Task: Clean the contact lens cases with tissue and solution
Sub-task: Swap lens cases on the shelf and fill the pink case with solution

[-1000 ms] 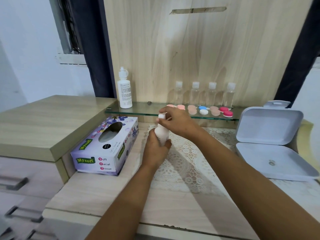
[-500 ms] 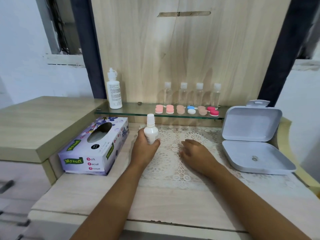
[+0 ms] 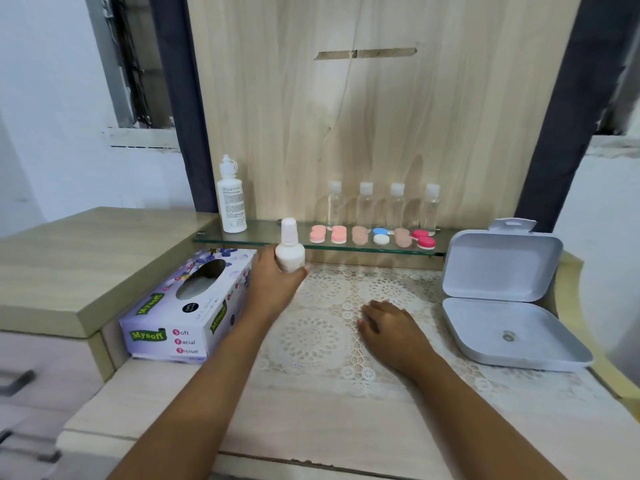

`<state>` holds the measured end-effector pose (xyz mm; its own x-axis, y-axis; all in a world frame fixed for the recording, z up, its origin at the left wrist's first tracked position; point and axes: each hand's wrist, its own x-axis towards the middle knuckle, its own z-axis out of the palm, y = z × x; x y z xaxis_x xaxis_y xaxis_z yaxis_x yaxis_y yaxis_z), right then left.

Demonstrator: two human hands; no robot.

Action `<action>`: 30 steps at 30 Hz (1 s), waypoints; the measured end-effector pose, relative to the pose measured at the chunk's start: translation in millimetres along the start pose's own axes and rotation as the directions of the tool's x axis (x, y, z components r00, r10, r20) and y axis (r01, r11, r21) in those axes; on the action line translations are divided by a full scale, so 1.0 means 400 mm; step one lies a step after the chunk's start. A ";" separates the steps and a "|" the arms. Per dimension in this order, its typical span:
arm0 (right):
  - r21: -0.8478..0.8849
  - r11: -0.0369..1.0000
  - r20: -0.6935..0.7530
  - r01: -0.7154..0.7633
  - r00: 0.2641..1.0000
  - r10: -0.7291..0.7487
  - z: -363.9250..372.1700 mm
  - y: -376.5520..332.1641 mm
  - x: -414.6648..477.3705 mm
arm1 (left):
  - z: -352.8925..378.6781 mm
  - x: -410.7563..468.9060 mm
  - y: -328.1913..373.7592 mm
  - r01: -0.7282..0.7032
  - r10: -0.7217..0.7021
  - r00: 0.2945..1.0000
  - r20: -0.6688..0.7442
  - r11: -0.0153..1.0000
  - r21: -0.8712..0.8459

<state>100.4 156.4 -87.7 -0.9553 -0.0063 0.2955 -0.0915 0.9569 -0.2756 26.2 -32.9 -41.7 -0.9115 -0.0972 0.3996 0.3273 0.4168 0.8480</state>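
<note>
solution bottle: small white bottle [image 3: 290, 252], cap on, upright, held above the counter's [image 3: 311, 427] back-left part, just in front of the glass shelf's [image 3: 263, 232] front edge.
left hand: left hand [image 3: 273, 289], grip wrapped round the bottle's lower body.
right hand: right hand [image 3: 388, 327], grip spread, palm down on the lace mat [image 3: 318, 337] mid-counter, holding nothing.
bottle handling: looks light, smooth plastic, likely squeezable; hold mid-body and gently, or it may squirt.
lens cases: lens cases [image 3: 381, 239] in a row along the shelf's front edge, untouched.
case handling: likely tiny, light and hard, and may skid on glass; pinch across the caps.
tissue: tissue box [image 3: 187, 306] at the counter's left edge, just beside the left hand; sheets are soft and likely to tear when wet.
other: tall white bottle [image 3: 231, 202] at the shelf's left end; clear bottles [image 3: 366, 206] behind the cases; open white box [image 3: 512, 337] at the counter's right edge.
</note>
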 end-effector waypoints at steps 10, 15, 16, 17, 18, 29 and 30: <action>0.000 1.000 -0.022 0.026 0.999 -0.026 0.009 0.007 0.006 | -0.072 0.238 0.129 -0.057 0.061 0.996 -0.069 0.997 0.054; -0.002 1.000 -0.063 0.027 0.998 -0.027 0.014 0.009 0.007 | -0.037 0.265 0.085 0.034 -0.033 0.999 -0.007 0.999 0.028; 0.003 1.000 -0.067 0.028 0.997 -0.028 0.015 0.010 0.007 | -0.027 0.266 0.078 0.040 -0.040 0.999 0.001 0.999 0.013; 0.008 1.000 -0.067 0.030 0.997 -0.029 0.016 0.010 0.007 | -0.020 0.264 0.074 0.041 -0.041 0.999 0.009 0.999 0.002; 0.010 0.999 -0.066 0.031 0.997 -0.030 0.016 0.010 0.007 | -0.015 0.262 0.072 0.034 -0.034 0.999 0.013 0.999 -0.004; 0.010 1.000 -0.050 0.028 0.998 -0.027 0.016 0.011 0.007 | -0.004 0.271 0.052 0.031 -0.031 0.999 0.015 0.999 0.024; 0.010 1.000 -0.047 0.027 0.999 -0.027 0.015 0.010 0.008 | -0.005 0.270 0.054 0.032 -0.032 0.999 0.015 0.999 0.031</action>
<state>95.5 158.4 -93.4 -0.9383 -0.0183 0.3452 -0.1202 0.9535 -0.2763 -64.8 -36.1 20.5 -0.9252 -0.0970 0.3668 0.2902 0.4417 0.8489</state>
